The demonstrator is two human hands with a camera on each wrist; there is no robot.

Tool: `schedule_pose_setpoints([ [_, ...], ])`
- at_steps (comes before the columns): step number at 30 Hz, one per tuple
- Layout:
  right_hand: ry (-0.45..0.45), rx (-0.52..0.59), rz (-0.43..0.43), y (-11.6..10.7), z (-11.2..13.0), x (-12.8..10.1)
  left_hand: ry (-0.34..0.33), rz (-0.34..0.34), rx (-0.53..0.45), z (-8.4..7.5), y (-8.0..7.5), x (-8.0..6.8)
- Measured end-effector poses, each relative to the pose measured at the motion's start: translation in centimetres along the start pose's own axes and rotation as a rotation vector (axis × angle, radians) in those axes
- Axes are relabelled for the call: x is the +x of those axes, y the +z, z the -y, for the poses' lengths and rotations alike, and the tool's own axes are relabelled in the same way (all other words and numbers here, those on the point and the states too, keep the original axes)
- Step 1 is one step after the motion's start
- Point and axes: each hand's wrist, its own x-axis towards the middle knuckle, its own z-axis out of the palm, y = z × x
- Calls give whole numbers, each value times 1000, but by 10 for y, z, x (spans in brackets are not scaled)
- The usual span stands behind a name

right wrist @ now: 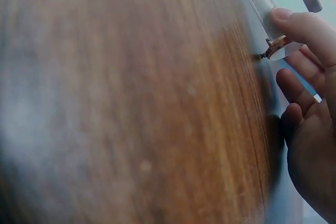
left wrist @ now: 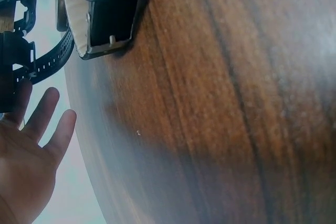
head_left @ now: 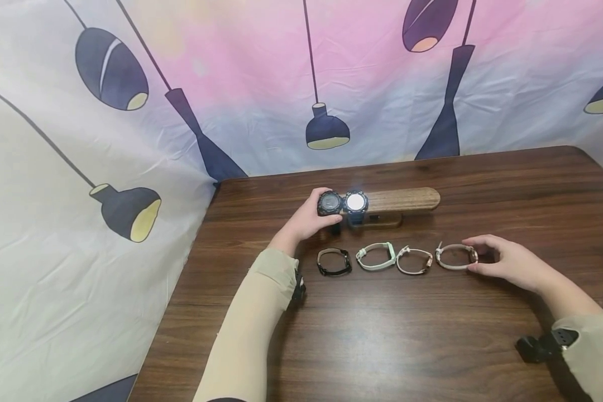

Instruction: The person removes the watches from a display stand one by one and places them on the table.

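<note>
At the left end of a wooden bar stand [head_left: 407,199], my left hand [head_left: 306,216] holds a black round digital watch [head_left: 329,203] between thumb and fingers. Its perforated strap [left wrist: 55,59] hangs down in the left wrist view, where several fingers spread free. Beside it on the bar sits another black watch [head_left: 355,201] with a glaring face. My right hand [head_left: 515,265] pinches the white-strapped watch [head_left: 452,268] at the right end of a row on the table. In the right wrist view its rose-gold case [right wrist: 277,45] shows near the fingertips.
Left of the white-strapped watch, the row holds a pale watch with a pinkish case [head_left: 428,262], a mint-green watch [head_left: 392,254] and a black-strapped watch [head_left: 347,259]. The stand's base [head_left: 384,222] rests on the wooden table [head_left: 372,329]. A printed cloth [head_left: 271,72] hangs behind.
</note>
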Motion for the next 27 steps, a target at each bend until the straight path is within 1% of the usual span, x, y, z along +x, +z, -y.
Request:
schedule_pose_setpoints([
  [5,-25,8,-1,1,-1,1,2,-1,-10,1,0,0],
  [14,-14,-6,10,0,0,2,-1,-2,-4,1,0,0],
  [20,-33,7,8,-3,3,4,0,-3,-2,2,0,0],
  [23,-29,-5,-3,-7,5,7,-1,-3,2,3,-1,0],
  [27,10,-62,-14,-14,9,13,-3,1,4,2,0,0],
])
